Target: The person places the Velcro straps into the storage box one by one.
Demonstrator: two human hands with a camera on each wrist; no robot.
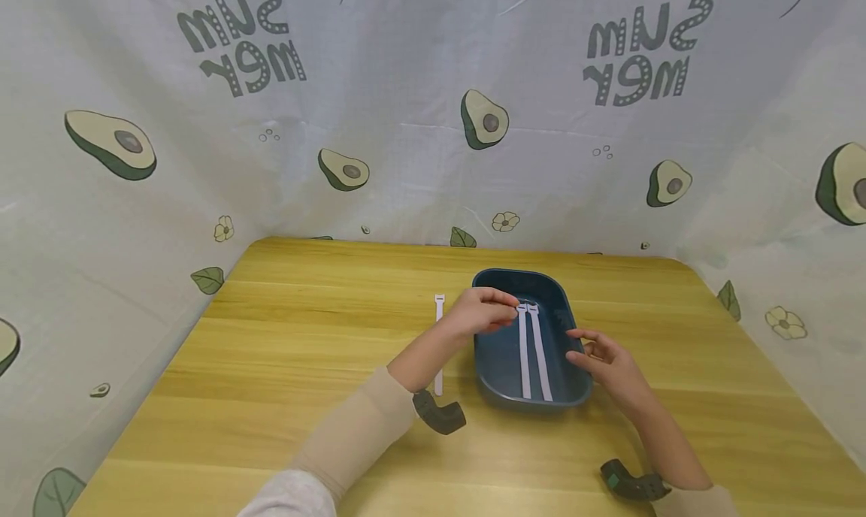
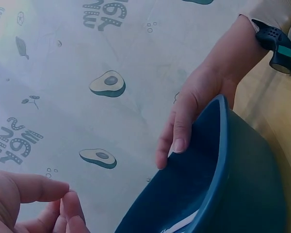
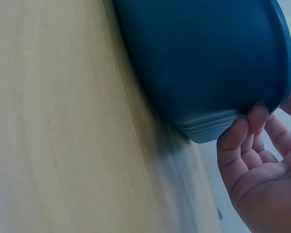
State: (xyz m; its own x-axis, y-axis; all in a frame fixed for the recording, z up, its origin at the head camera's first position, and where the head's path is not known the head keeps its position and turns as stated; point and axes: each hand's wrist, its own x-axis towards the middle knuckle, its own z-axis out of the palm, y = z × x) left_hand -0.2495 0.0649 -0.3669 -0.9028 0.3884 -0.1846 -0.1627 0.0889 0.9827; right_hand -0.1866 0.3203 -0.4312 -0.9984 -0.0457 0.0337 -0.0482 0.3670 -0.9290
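My left hand (image 1: 482, 312) hovers over a dark blue plastic bin (image 1: 499, 378), its thumb and forefinger tips close together. Nothing shows between those fingertips (image 2: 63, 187) in the left wrist view. Two white cable ties with slotted heads lie in the bin, side by side and lengthwise; the fingers overlap the head of the nearer-left tie (image 1: 524, 355), and the other tie (image 1: 542, 359) slants slightly beside it. My right hand (image 1: 605, 363) holds the bin's right rim, thumb over the edge and curled fingertips (image 3: 234, 133) against the outer wall.
A third white cable tie (image 1: 439, 383) lies on the wooden table (image 1: 304, 337) left of the bin, partly hidden by my left forearm. Behind the table hangs a white cloth (image 1: 406, 111) printed with avocados. Each wrist wears a dark band.
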